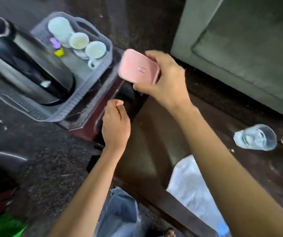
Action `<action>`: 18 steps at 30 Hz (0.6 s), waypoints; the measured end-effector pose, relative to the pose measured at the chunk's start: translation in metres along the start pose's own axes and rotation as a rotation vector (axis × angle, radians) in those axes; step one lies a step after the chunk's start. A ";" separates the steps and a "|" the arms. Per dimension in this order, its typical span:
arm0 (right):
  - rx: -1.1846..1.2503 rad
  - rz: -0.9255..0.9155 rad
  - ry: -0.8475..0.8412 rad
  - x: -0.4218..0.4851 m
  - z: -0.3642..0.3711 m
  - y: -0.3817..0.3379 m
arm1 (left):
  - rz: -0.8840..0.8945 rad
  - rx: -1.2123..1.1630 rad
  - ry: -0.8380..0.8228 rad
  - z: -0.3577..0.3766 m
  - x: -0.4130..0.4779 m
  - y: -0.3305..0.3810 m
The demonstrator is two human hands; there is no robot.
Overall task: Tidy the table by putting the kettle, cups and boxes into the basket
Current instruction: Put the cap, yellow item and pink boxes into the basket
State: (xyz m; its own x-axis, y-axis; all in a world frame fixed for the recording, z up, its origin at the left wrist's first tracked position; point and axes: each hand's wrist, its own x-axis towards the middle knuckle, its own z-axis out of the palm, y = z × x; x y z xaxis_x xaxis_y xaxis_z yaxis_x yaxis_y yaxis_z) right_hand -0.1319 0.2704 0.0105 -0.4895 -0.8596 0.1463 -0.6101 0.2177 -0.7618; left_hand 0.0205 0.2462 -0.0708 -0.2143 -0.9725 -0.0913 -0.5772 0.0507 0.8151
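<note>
Head view: kettle (29, 65), cups (95, 49) in basket (86, 93).

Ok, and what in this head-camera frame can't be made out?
- Pink box: the label print is too small and blurred; the right hand covers its far edge.
- Kettle: motion blur smears it, and its top is cut by the left frame edge.
- Basket: the kettle hides the floor beneath it.
- Left hand: curled, palm side hidden.
</note>
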 end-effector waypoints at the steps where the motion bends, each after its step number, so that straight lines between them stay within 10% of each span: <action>1: -0.031 -0.086 -0.085 0.023 0.011 -0.012 | -0.023 -0.006 -0.009 -0.009 0.010 -0.007; 8: -0.430 -0.427 -0.601 0.147 0.103 -0.071 | -0.152 -0.032 -0.080 -0.038 0.040 -0.054; 18: -0.506 -0.426 -0.984 0.176 0.145 -0.071 | -0.200 -0.017 -0.169 -0.044 0.056 -0.081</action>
State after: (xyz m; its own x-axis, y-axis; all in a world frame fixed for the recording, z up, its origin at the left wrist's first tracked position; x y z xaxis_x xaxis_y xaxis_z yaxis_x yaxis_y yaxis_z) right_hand -0.0843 0.0364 -0.0010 0.3674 -0.8449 -0.3888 -0.8931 -0.2038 -0.4010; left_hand 0.0898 0.1772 -0.1167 -0.2268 -0.9108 -0.3450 -0.6079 -0.1443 0.7807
